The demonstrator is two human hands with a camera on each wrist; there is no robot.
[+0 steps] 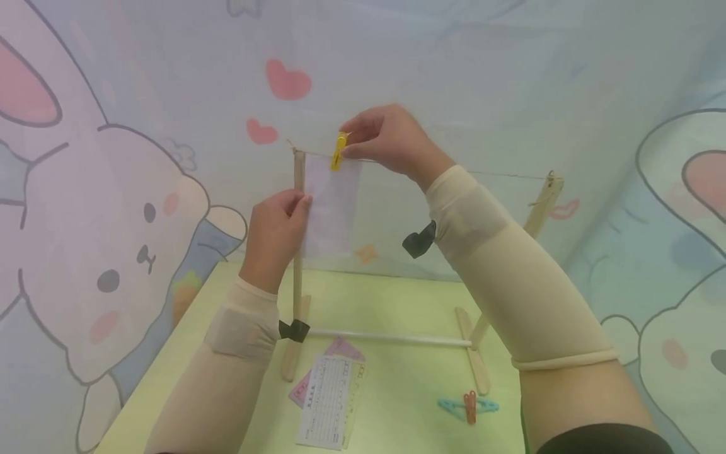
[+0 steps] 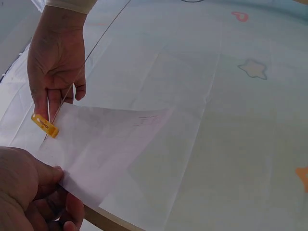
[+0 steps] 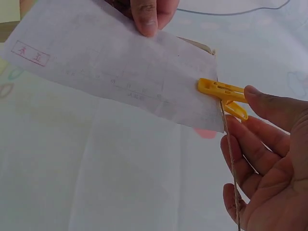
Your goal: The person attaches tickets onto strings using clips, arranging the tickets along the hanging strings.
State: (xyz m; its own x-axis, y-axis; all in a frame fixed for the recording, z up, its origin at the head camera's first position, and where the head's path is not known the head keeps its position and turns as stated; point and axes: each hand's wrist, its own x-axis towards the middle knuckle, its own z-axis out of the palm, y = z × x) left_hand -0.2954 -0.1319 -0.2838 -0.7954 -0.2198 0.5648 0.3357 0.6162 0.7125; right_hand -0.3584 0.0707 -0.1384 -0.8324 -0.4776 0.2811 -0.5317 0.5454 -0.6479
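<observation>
A pale sheet of paper (image 1: 331, 211) hangs from a thin string (image 1: 505, 175) beside the left post of a wooden frame. My left hand (image 1: 276, 232) pinches the sheet's left edge between thumb and fingers. At the sheet's top, a yellow clothespin (image 1: 338, 152) sits over the string, its jaws on the paper. My right hand (image 1: 399, 140) pinches this clothespin by its handles, the thumb against one of them in the right wrist view. Faint writing and a small red box show on the paper (image 3: 106, 57) there.
Below the string, a white rod (image 1: 391, 338) joins the frame's wooden feet. Written paper slips (image 1: 326, 400) in white, pink and yellow overlap on the green table (image 1: 397, 391). Blue clothespins (image 1: 450, 407) and a red-orange clothespin (image 1: 470, 407) lie near the right foot. A cartoon-printed cloth stands behind.
</observation>
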